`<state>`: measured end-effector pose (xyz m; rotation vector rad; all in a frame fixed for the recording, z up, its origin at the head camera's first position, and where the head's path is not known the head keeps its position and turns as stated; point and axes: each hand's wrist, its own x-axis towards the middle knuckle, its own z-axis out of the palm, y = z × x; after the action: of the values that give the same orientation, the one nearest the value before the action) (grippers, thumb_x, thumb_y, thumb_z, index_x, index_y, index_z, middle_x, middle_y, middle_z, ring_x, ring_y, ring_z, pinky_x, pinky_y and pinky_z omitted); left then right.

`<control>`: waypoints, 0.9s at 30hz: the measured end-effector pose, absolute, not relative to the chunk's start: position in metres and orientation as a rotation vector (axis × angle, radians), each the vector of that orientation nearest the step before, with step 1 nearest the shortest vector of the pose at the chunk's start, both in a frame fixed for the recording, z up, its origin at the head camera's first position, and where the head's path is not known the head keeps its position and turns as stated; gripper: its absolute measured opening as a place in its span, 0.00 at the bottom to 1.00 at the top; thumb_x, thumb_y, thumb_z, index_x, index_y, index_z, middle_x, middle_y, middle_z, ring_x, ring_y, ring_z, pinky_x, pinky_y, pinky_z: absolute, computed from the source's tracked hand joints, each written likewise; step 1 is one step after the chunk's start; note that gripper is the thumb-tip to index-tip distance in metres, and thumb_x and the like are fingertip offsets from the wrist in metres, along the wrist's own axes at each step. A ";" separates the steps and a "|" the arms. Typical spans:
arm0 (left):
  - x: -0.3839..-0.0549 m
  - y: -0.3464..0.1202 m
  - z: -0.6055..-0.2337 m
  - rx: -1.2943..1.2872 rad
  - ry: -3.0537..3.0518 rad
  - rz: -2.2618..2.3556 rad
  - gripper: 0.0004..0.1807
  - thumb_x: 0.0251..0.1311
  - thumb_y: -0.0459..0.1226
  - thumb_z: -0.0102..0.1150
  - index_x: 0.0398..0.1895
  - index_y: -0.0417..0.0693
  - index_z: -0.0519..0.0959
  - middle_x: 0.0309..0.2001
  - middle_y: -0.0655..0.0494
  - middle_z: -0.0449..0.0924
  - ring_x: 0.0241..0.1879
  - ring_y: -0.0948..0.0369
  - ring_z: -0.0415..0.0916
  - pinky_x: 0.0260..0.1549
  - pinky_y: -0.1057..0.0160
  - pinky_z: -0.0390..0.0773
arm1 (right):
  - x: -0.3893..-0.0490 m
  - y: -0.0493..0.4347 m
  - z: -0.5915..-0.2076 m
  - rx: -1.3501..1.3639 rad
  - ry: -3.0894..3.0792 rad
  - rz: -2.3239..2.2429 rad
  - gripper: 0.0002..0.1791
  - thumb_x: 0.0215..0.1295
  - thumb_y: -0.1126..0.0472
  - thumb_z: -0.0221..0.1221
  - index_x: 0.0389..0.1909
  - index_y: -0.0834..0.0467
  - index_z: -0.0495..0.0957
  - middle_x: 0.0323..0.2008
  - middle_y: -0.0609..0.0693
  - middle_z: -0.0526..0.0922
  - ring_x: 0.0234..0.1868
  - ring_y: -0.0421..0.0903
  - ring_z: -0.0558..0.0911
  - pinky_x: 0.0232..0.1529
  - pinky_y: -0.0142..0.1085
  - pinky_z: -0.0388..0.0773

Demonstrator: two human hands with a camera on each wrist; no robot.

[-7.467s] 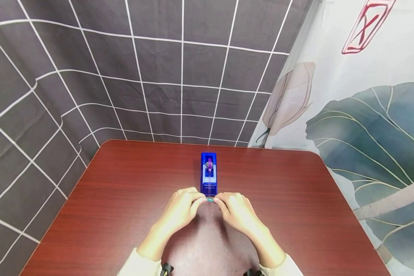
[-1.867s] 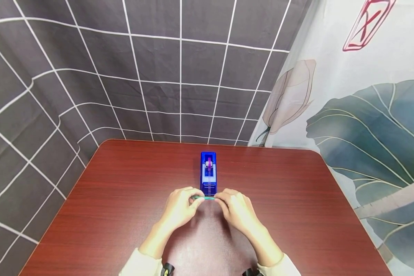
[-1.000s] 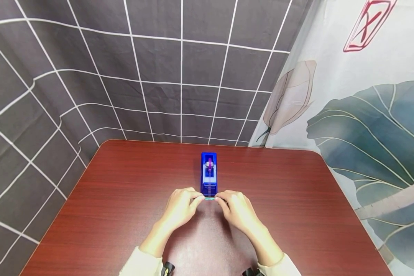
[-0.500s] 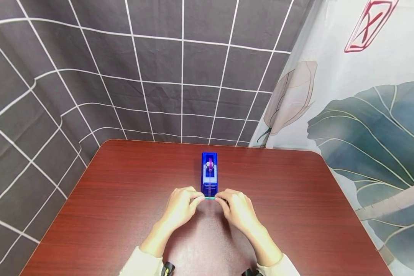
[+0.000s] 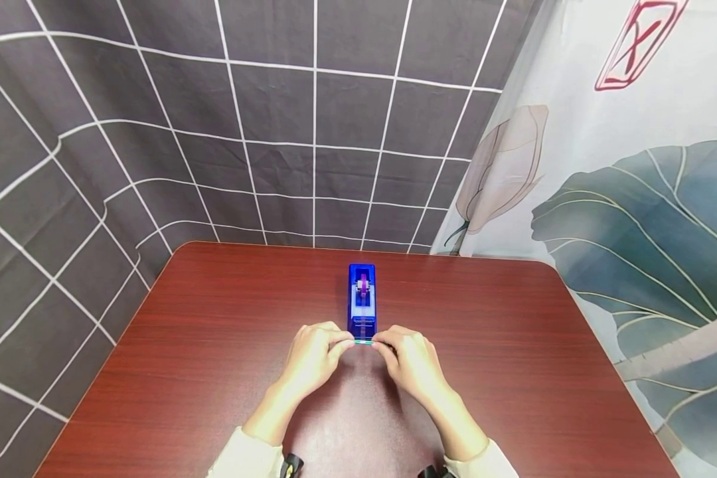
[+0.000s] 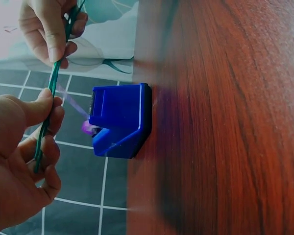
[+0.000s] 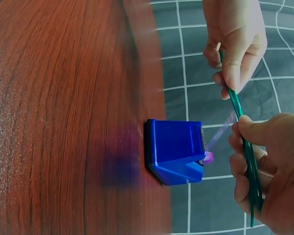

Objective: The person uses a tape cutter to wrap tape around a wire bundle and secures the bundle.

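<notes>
My left hand and right hand each pinch a thin bundle of green strands between thumb and fingers. Only a short stretch of the bundle shows between the fingertips, and its ends run back into both palms. Just beyond the hands, a blue tape dispenser stands on the table with its toothed edge towards me. From its small purple roll, a clear purplish strip of tape stretches out over that edge to the bundle between my hands.
A reddish-brown wood-grain table carries the dispenser. Behind it hangs a dark grey curtain with white grid lines. To the right is a white cloth printed with large leaves.
The hands and bundle are slightly nearer the dispenser than several seconds ago. The bundle lies straighter across the tape than about two seconds ago, when part of it showed behind the left thumb.
</notes>
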<state>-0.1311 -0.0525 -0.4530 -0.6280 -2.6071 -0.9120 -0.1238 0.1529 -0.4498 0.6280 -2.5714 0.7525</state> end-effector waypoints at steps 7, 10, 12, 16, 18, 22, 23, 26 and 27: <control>-0.131 -0.052 -0.455 -0.618 -2.607 -0.919 0.02 0.60 0.38 0.70 0.32 0.53 0.90 0.28 0.65 0.83 0.30 0.65 0.81 0.36 0.57 0.75 | -0.124 0.152 -0.451 0.623 -2.569 0.763 0.03 0.60 0.64 0.71 0.31 0.53 0.87 0.28 0.41 0.84 0.25 0.34 0.77 0.26 0.35 0.76; -0.131 -0.052 -0.455 -0.610 -2.608 -0.917 0.02 0.60 0.39 0.70 0.32 0.53 0.90 0.28 0.65 0.83 0.30 0.65 0.80 0.35 0.58 0.74 | -0.124 0.152 -0.451 0.617 -2.566 0.760 0.04 0.58 0.65 0.72 0.31 0.53 0.87 0.28 0.41 0.84 0.25 0.35 0.78 0.26 0.35 0.76; -0.131 -0.052 -0.456 -0.605 -2.608 -0.914 0.02 0.60 0.39 0.70 0.33 0.53 0.90 0.28 0.65 0.83 0.29 0.65 0.80 0.35 0.58 0.74 | -0.124 0.152 -0.451 0.619 -2.559 0.762 0.04 0.58 0.65 0.72 0.31 0.54 0.87 0.29 0.41 0.84 0.26 0.35 0.79 0.26 0.36 0.77; -0.131 -0.052 -0.456 -0.601 -2.612 -0.918 0.02 0.59 0.39 0.71 0.33 0.53 0.90 0.29 0.65 0.83 0.30 0.64 0.80 0.36 0.58 0.75 | -0.124 0.152 -0.451 0.620 -2.565 0.751 0.05 0.56 0.65 0.73 0.31 0.54 0.87 0.29 0.42 0.84 0.26 0.36 0.80 0.26 0.36 0.77; -0.131 -0.052 -0.457 -0.597 -2.612 -0.918 0.02 0.59 0.39 0.72 0.34 0.53 0.90 0.29 0.65 0.83 0.31 0.64 0.81 0.36 0.58 0.75 | -0.124 0.152 -0.451 0.617 -2.570 0.754 0.05 0.56 0.65 0.73 0.31 0.54 0.87 0.29 0.41 0.84 0.25 0.36 0.79 0.26 0.36 0.76; -0.132 -0.052 -0.459 -0.594 -2.606 -0.920 0.02 0.58 0.38 0.72 0.34 0.53 0.90 0.29 0.65 0.83 0.30 0.64 0.81 0.36 0.58 0.75 | -0.124 0.152 -0.452 0.617 -2.572 0.770 0.05 0.56 0.65 0.73 0.30 0.54 0.87 0.28 0.41 0.83 0.24 0.35 0.76 0.25 0.34 0.74; -0.132 -0.052 -0.459 -0.593 -2.603 -0.921 0.02 0.58 0.38 0.72 0.34 0.53 0.90 0.29 0.65 0.83 0.30 0.64 0.81 0.36 0.58 0.75 | -0.124 0.152 -0.452 0.619 -2.570 0.776 0.05 0.56 0.65 0.73 0.30 0.54 0.87 0.28 0.41 0.83 0.24 0.34 0.76 0.25 0.33 0.74; -0.132 -0.052 -0.461 -0.591 -2.597 -0.921 0.02 0.57 0.38 0.73 0.34 0.54 0.90 0.29 0.65 0.83 0.30 0.65 0.80 0.35 0.58 0.75 | -0.124 0.152 -0.453 0.628 -2.560 0.792 0.06 0.54 0.66 0.74 0.30 0.54 0.86 0.28 0.41 0.83 0.24 0.35 0.75 0.25 0.33 0.74; -0.132 -0.052 -0.461 -0.588 -2.596 -0.921 0.02 0.57 0.38 0.73 0.33 0.54 0.90 0.29 0.66 0.83 0.30 0.65 0.80 0.35 0.58 0.75 | -0.124 0.152 -0.453 0.635 -2.558 0.798 0.06 0.54 0.67 0.74 0.30 0.55 0.86 0.28 0.41 0.83 0.24 0.35 0.76 0.25 0.33 0.74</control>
<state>-0.1319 -0.0519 -0.4613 -0.5877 -2.5958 -0.9206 -0.1243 0.1525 -0.4531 0.6346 -2.5580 0.7977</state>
